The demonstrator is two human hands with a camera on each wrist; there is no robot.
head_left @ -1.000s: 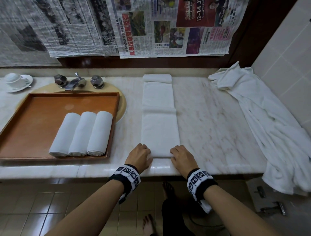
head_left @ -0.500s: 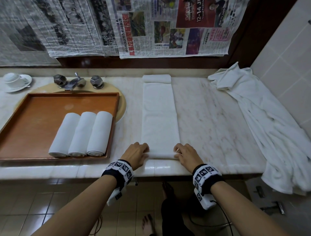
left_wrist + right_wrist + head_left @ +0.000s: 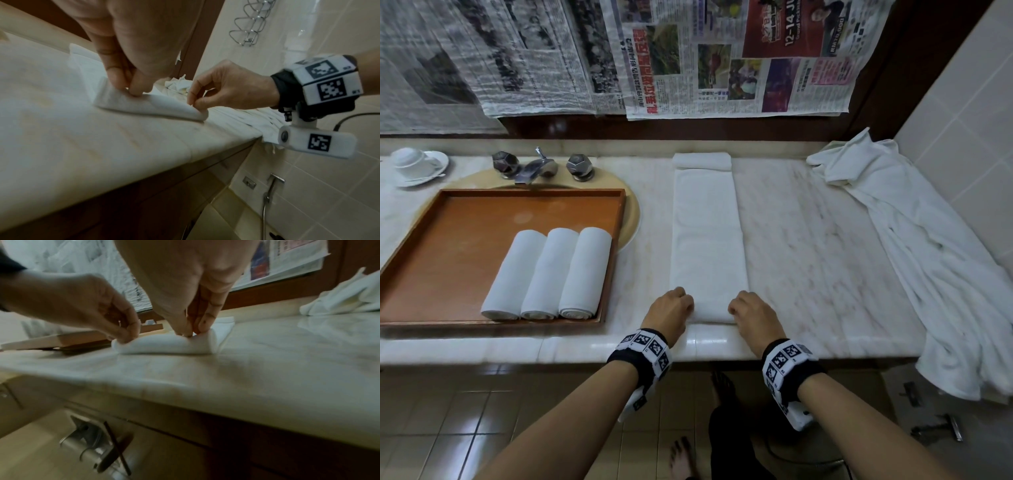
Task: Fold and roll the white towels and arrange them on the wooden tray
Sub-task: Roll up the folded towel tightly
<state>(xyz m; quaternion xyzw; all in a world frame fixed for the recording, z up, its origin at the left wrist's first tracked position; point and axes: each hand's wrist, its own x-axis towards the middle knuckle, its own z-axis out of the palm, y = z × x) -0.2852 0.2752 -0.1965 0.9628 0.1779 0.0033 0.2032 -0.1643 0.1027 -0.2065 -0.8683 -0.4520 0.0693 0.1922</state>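
Left hand (image 3: pixel 669 313) and right hand (image 3: pixel 751 313) each pinching the curled near end of a long folded towel (image 3: pixel 707 236) on the table (image 3: pixel 825 240), three rolls (image 3: pixel 548 274) in the tray (image 3: pixel 448 240) — newspaper (image 3: pixel 736 54) reading "12-14", "RM70,000".

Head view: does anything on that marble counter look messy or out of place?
Mostly tidy: three rolled towels lie side by side in the wooden tray, and both hands pinch the near end of a folded towel. The odd one out is a crumpled white towel heaped at the right, spilling over the counter edge.
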